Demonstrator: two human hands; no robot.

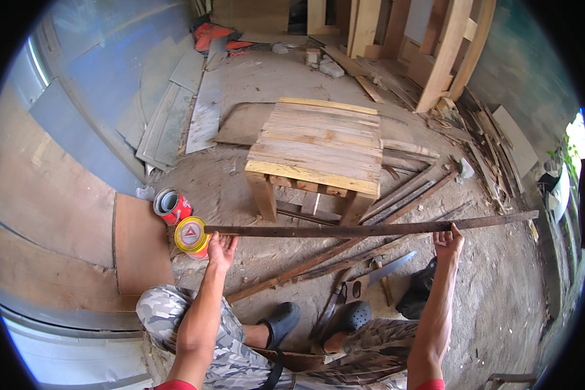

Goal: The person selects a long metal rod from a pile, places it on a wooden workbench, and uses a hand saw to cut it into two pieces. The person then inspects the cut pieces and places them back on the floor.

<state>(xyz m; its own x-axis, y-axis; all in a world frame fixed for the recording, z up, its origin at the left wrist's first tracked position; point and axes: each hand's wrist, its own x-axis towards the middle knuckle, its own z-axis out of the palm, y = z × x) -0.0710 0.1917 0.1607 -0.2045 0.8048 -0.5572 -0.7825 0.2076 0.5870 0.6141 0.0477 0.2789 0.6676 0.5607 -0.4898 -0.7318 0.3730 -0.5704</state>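
A long, dark wooden strip (331, 231) spans the view from side to side, held up in front of me. My left hand (222, 249) is closed around it close to its left end, beside a yellow-lidded can (191, 235). Farther along, toward the right end, my right hand (448, 242) grips the same strip, with its tip sticking out well past the fingers. Behind the strip stands a low wooden table (318, 140) with a slatted top and pale yellowish edge boards.
Several loose wooden strips (396, 201) lie on the ground beyond my feet. A handsaw (377, 276), a hammer (383, 286) and a black bag (417, 292) are near my shoes. An open red can (173, 205) stands at left; scrap wood (491, 146) is piled along the right wall.
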